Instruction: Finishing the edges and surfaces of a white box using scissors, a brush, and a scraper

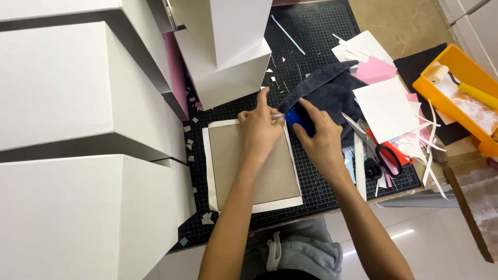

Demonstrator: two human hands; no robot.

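Plain white boxes (78, 103) stand stacked left of the fingers, more (228, 57) just beyond them (all unlabelled, no screens).

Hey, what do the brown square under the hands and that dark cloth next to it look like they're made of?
The brown square looks like matte greyboard or cardboard: flat, stiff, dull surface, framed by a white paper border. The dark cloth looks like soft terry or fleece fabric: it lies in limp folds with a fuzzy, unshiny surface. The left hand presses on the square.
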